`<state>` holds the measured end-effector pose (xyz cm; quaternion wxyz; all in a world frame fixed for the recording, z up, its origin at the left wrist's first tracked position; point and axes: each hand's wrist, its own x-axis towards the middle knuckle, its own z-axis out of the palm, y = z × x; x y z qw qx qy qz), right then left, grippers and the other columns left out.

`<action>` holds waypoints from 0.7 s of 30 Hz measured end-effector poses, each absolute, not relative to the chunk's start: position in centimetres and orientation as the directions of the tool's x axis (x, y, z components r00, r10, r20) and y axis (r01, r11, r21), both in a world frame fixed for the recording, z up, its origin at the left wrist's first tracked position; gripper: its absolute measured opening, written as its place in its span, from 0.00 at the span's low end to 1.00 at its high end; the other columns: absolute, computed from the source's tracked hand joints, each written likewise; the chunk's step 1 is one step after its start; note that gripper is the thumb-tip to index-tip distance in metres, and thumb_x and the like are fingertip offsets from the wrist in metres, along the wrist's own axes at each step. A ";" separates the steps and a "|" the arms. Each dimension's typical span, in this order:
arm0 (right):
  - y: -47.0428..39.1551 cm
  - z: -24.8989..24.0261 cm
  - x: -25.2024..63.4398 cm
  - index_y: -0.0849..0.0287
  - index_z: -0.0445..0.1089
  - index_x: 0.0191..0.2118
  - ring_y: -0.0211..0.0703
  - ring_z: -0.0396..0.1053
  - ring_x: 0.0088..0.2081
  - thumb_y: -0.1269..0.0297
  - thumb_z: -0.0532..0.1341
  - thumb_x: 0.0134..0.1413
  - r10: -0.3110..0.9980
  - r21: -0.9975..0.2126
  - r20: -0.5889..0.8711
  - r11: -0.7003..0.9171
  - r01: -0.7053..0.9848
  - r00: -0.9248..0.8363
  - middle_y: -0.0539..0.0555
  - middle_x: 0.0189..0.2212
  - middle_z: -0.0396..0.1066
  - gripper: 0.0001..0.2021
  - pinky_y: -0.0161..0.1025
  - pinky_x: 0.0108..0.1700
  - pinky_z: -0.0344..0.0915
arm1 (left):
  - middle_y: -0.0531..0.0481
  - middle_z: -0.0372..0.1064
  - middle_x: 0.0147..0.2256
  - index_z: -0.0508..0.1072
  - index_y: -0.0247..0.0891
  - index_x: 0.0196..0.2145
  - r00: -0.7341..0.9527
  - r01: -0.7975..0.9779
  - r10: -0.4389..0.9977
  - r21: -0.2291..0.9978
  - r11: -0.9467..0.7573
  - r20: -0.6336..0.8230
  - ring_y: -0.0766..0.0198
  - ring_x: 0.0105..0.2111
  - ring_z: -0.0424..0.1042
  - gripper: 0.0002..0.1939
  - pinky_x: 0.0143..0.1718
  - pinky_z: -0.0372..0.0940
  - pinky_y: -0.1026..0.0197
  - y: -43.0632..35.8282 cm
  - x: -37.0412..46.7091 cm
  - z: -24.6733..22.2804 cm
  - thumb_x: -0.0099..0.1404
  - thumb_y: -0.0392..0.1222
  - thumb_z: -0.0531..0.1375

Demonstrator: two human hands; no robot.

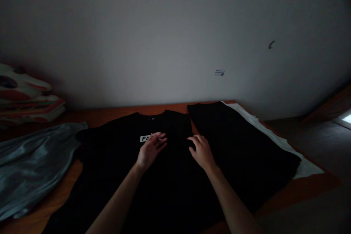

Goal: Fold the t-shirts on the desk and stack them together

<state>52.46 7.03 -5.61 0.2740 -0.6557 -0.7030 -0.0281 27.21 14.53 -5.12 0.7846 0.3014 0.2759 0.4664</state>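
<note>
Lies face up on the worktop (68,181), the black shirt (170,186), neckline (152,114) towards the wall (164,51). Over the chest, left hand (147,152) partly in front of the white print (144,138), fingers loosely spread and seemingly empty. To the right, near the shoulder and side edge, right hand (202,152), fingers bent, with a narrow gap between thumb and forefinger; seemingly empty too. Cannot tell from here whether touching the cloth or just above.

Handle the thin cloth lightly, as likely to ruck under a hard push. Use flat fingers rather than tips, and move outward from the print, both hands at an even pace. At the right edge, go gently: very near the other black garment (236,146), and easy to confuse or drag along, black against black. Mind also the left sleeve, close against the grey cloth (41,164). In such dim light, judge creases by touch more than by sight. Leave the white cloth (307,166), partly under the other black garment, undisturbed. Check the neckline and print for straightness, being the clearest guides on so dark a shirt.
</note>
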 end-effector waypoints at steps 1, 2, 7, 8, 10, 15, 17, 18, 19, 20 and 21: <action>7.1 -5.8 52.5 0.52 0.74 0.49 0.54 0.70 0.49 0.77 0.61 0.52 0.905 -0.330 0.425 0.132 0.935 0.023 0.57 0.45 0.72 0.19 0.51 0.53 0.68 | 0.43 0.76 0.52 0.77 0.40 0.43 0.399 -0.550 0.903 0.746 0.374 -0.159 0.51 0.52 0.76 0.15 0.59 0.65 0.44 14.5 27.4 -5.2 0.62 0.49 0.65; 7.1 -5.9 52.6 0.52 0.74 0.48 0.54 0.70 0.49 0.77 0.61 0.52 0.904 -0.339 0.426 0.129 0.932 0.030 0.57 0.45 0.72 0.19 0.51 0.53 0.68 | 0.43 0.77 0.51 0.77 0.40 0.43 0.376 -0.526 0.911 0.771 0.360 -0.169 0.52 0.50 0.76 0.15 0.57 0.67 0.44 14.6 27.6 -5.4 0.61 0.50 0.66; 7.3 -6.0 52.7 0.53 0.75 0.47 0.53 0.70 0.48 0.77 0.62 0.52 0.896 -0.370 0.442 0.139 0.919 0.043 0.58 0.44 0.73 0.17 0.49 0.52 0.68 | 0.40 0.78 0.46 0.75 0.39 0.45 0.205 0.034 0.967 0.989 0.144 -0.148 0.54 0.42 0.79 0.19 0.45 0.73 0.51 17.7 30.3 -5.3 0.62 0.53 0.65; 7.3 -6.1 52.8 0.53 0.75 0.47 0.53 0.70 0.48 0.77 0.62 0.52 0.893 -0.369 0.449 0.144 0.918 0.041 0.57 0.44 0.73 0.17 0.49 0.52 0.68 | 0.40 0.78 0.45 0.75 0.38 0.45 0.180 0.188 0.976 0.978 0.088 -0.123 0.53 0.42 0.79 0.18 0.44 0.73 0.52 18.8 31.0 -5.2 0.62 0.53 0.64; 7.3 -6.2 52.8 0.53 0.75 0.47 0.53 0.70 0.47 0.77 0.62 0.52 0.887 -0.363 0.460 0.152 0.919 0.035 0.57 0.43 0.73 0.17 0.49 0.52 0.68 | 0.39 0.78 0.43 0.76 0.37 0.42 0.143 0.388 0.986 0.921 0.022 -0.084 0.50 0.45 0.78 0.17 0.47 0.71 0.52 20.9 32.4 -4.9 0.61 0.51 0.66; 7.4 -6.7 53.0 0.54 0.75 0.47 0.52 0.70 0.46 0.77 0.62 0.52 0.874 -0.361 0.485 0.163 0.918 0.036 0.56 0.42 0.73 0.18 0.48 0.50 0.67 | 0.40 0.79 0.41 0.77 0.38 0.31 0.136 0.581 0.990 0.813 -0.041 -0.048 0.46 0.51 0.75 0.11 0.55 0.65 0.53 24.2 34.8 -4.5 0.56 0.47 0.70; 7.4 -6.8 53.0 0.53 0.75 0.47 0.51 0.70 0.46 0.77 0.62 0.52 0.869 -0.362 0.493 0.171 0.916 0.032 0.56 0.41 0.73 0.18 0.47 0.49 0.67 | 0.43 0.79 0.41 0.77 0.39 0.32 0.149 0.636 0.988 0.770 -0.059 -0.048 0.49 0.51 0.75 0.08 0.54 0.66 0.55 24.8 35.3 -4.5 0.57 0.45 0.69; 7.4 -6.8 53.0 0.54 0.76 0.46 0.51 0.70 0.45 0.77 0.63 0.51 0.867 -0.361 0.497 0.175 0.916 0.030 0.56 0.41 0.73 0.17 0.47 0.49 0.67 | 0.44 0.79 0.41 0.78 0.39 0.33 0.151 0.657 0.987 0.752 -0.060 -0.052 0.51 0.49 0.76 0.07 0.52 0.67 0.56 25.2 35.4 -4.4 0.59 0.44 0.68; 7.4 -6.8 53.0 0.54 0.76 0.45 0.51 0.70 0.45 0.78 0.63 0.51 0.865 -0.360 0.501 0.178 0.916 0.029 0.56 0.41 0.73 0.16 0.47 0.48 0.67 | 0.44 0.80 0.40 0.78 0.39 0.36 0.150 0.673 0.987 0.737 -0.057 -0.060 0.53 0.47 0.77 0.07 0.49 0.68 0.58 25.5 35.3 -4.3 0.61 0.44 0.66; 7.4 -6.8 53.0 0.54 0.76 0.44 0.51 0.70 0.45 0.78 0.63 0.51 0.864 -0.358 0.503 0.179 0.916 0.028 0.56 0.40 0.73 0.15 0.47 0.48 0.67 | 0.45 0.80 0.39 0.78 0.38 0.39 0.146 0.687 0.987 0.725 -0.051 -0.070 0.56 0.43 0.78 0.08 0.45 0.70 0.60 25.9 35.1 -4.2 0.64 0.44 0.63; 7.4 -6.8 52.9 0.55 0.76 0.43 0.51 0.71 0.45 0.77 0.64 0.51 0.863 -0.356 0.505 0.180 0.917 0.026 0.56 0.40 0.73 0.14 0.47 0.48 0.67 | 0.45 0.80 0.37 0.77 0.37 0.41 0.141 0.700 0.987 0.713 -0.042 -0.081 0.58 0.40 0.79 0.10 0.41 0.70 0.62 26.3 34.8 -4.2 0.66 0.44 0.61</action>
